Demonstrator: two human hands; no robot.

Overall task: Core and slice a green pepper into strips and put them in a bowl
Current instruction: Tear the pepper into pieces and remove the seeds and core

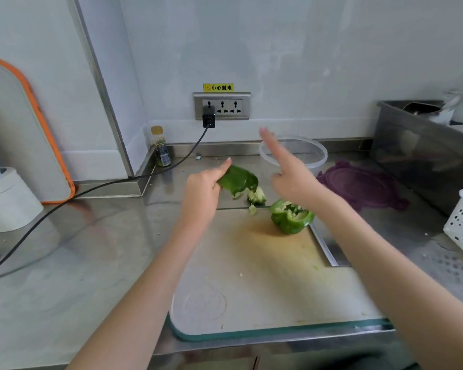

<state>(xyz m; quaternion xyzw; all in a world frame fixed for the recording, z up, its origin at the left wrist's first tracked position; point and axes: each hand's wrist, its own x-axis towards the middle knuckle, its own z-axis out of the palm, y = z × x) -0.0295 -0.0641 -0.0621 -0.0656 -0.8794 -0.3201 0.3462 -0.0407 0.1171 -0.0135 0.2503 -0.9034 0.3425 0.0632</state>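
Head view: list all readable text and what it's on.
"小心触电" beside a small warning icon: yellow sticker on the wall just above the socket panel.
Small bottle in the counter corner: its label has print, too small and blurred to read.
Cutting board: faint round embossed mark, unreadable.
Nothing else legible.

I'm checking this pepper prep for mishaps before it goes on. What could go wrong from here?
1. The left hand holds a pepper piece in the air beyond the cutting board, its pale core hanging down; bits may drop on the steel counter.
2. The other pepper half sits at the board's far right corner and might roll off.
3. The right hand, fingers extended, is right by the clear bowl and may knock it.
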